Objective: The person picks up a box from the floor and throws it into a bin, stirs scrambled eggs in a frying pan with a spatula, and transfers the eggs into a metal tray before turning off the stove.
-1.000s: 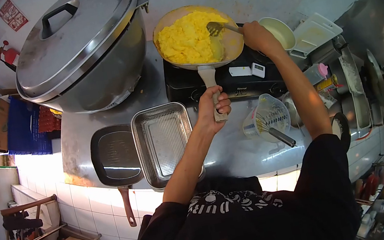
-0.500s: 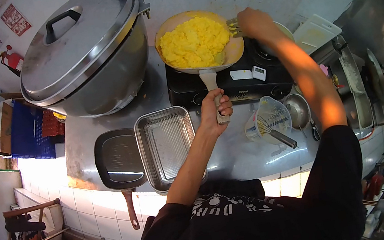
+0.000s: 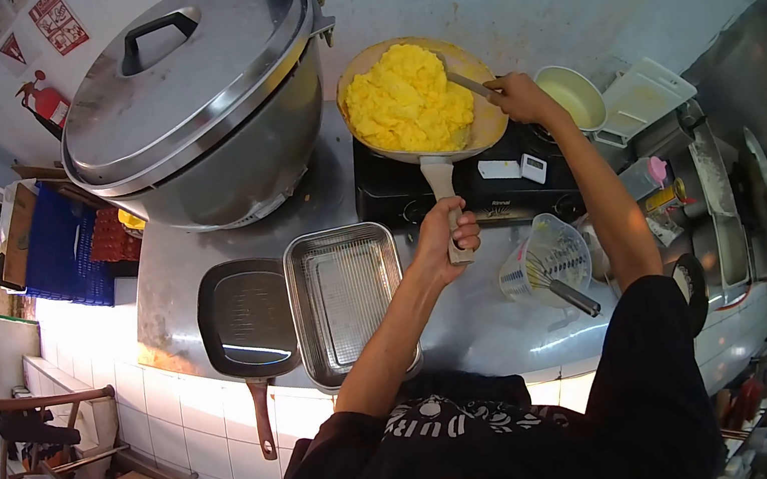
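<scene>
My left hand (image 3: pixel 449 237) is wrapped round the beige handle of a frying pan (image 3: pixel 488 125), which sits on the left side of a black gas stove (image 3: pixel 382 184). Yellow scrambled eggs (image 3: pixel 406 99) are heaped in the pan, mostly to the left and middle. From the right, my right hand (image 3: pixel 526 100) grips a spatula (image 3: pixel 471 83) by its handle. Its head reaches the upper right side of the eggs and is mostly hidden. A small white timer (image 3: pixel 533 168) lies on the stove between the pan handle and my right forearm.
A large lidded rice cooker (image 3: pixel 216 146) stands left of the pan. Nearer me are a square grill pan (image 3: pixel 244 314) and a metal tray (image 3: pixel 347 296). A measuring jug (image 3: pixel 547 248) holds a whisk (image 3: pixel 565 290). A pale pot (image 3: pixel 573 96) stands behind my right forearm.
The spatula has moved from the pan's right edge into the eggs, its head now mostly hidden. The eggs are heaped higher toward the back. My left hand still holds the pan handle.
</scene>
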`<state>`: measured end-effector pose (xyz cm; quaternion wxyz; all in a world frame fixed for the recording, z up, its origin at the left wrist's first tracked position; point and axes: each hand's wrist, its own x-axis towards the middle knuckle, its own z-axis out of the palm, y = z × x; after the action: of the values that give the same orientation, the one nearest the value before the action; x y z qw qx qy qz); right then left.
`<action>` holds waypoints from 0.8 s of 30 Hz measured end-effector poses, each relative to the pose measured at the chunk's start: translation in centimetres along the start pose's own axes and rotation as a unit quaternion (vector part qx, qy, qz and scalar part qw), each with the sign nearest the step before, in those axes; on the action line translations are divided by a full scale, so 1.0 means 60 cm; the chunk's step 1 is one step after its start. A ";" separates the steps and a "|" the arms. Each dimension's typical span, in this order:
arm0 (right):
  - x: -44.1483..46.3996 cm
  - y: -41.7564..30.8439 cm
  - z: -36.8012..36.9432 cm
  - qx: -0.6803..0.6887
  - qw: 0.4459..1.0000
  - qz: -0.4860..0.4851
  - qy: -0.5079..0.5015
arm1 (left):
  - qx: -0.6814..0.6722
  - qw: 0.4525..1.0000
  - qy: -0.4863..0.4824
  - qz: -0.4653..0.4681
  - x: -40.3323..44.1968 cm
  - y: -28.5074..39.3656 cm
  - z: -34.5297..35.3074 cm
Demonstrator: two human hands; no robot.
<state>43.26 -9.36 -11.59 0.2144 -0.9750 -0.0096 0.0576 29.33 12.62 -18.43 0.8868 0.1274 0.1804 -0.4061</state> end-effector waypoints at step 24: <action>-0.054 -0.136 -0.048 -0.309 0.949 0.033 0.062 | -0.021 1.000 -0.017 0.013 0.012 -0.006 -0.003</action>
<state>40.46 -3.32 -5.23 -0.0990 -0.9949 0.0185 -0.0012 29.46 11.97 -18.94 0.8973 0.1043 0.1721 -0.3928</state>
